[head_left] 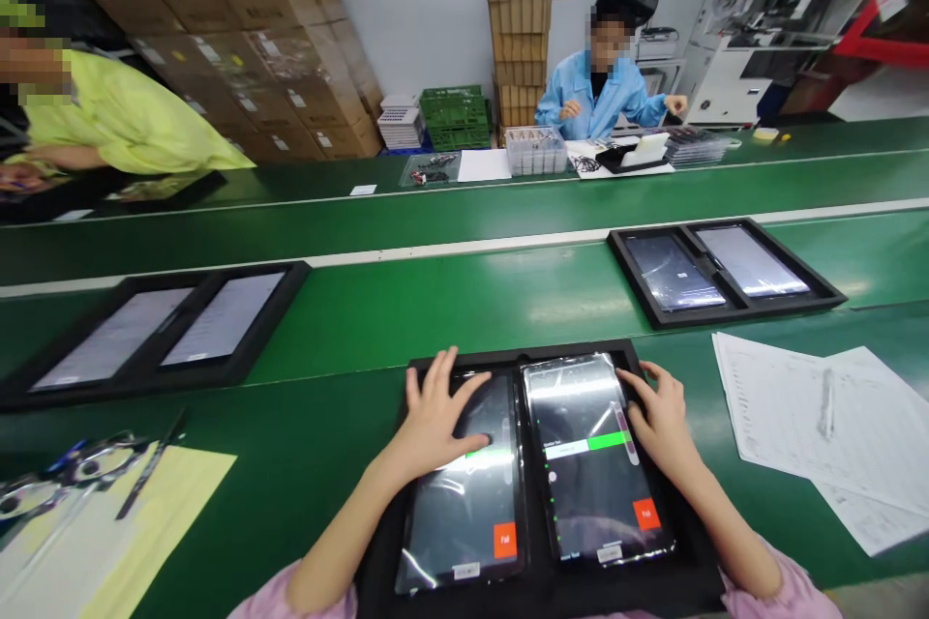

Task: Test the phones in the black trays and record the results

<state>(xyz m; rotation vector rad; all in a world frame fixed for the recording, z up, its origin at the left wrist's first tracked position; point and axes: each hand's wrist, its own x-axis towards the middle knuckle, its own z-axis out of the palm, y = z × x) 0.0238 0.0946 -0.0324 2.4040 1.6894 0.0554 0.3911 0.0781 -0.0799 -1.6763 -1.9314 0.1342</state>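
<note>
A black foam tray (537, 590) lies in front of me with two tablets in its two compartments. My left hand (432, 426) is spread over the upper part of the left tablet (464, 517), its thumb and forefinger over the lit screen and its other fingers toward the tray's far edge. At the right tablet (587, 513), my right hand (664, 416) rests along the upper right edge, fingers apart and holding nothing. Both screens are dark with a green bar and a red square at the lower right. Part of the left screen is hidden under my hand.
More trays with tablets lie on the belt at left (152, 348) and right (657, 314). Printed sheets (784, 406) are at my right; yellow paper (181, 493) and scissors-like tools (94, 464) at my left. Two people (599, 97) work across the line.
</note>
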